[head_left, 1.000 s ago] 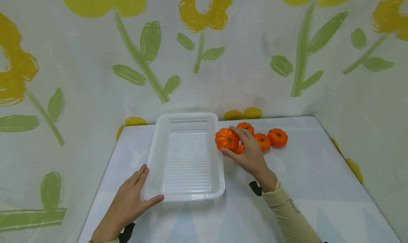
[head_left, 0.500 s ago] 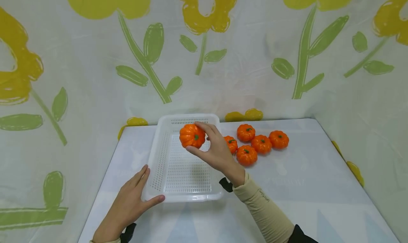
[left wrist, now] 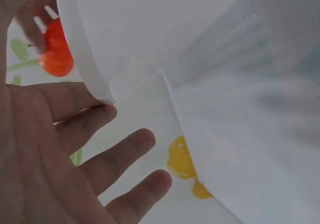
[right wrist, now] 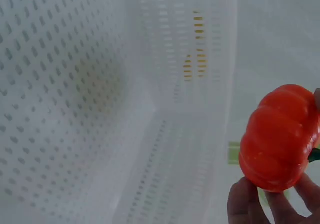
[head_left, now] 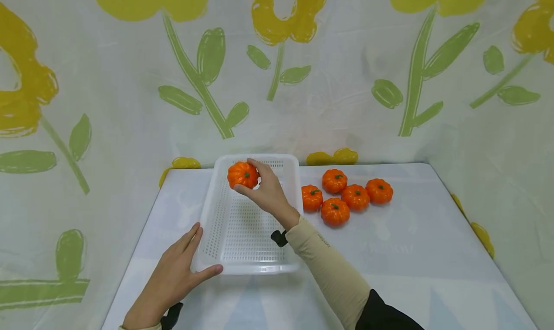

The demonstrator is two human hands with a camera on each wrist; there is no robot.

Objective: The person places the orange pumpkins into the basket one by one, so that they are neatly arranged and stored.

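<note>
A: What has just changed for us?

B: Our right hand (head_left: 267, 188) has carried the pumpkin (head_left: 240, 176) farther left, from mid-basket to above the far left part of the basket (head_left: 272, 268). Five other pumpkins (head_left: 356, 197) lie on the table (head_left: 424, 243), to the basket's right.

A: And what does that mean for the work?

B: We'd judge the carrying nearly done and the letting go not yet begun: the wrist views show the pumpkin above the rim, not resting inside.

A: How does it sit in our fingers?

B: Thumb on the near side, fingertips around the far side, parted only by its girth, so we have it pinched. Most of it bulges out leftward, past the tips.

A: And our left hand (head_left: 173, 267)?

B: Straight fingers, thumb spread wide, touching the basket's near left corner without curling round it.
</note>
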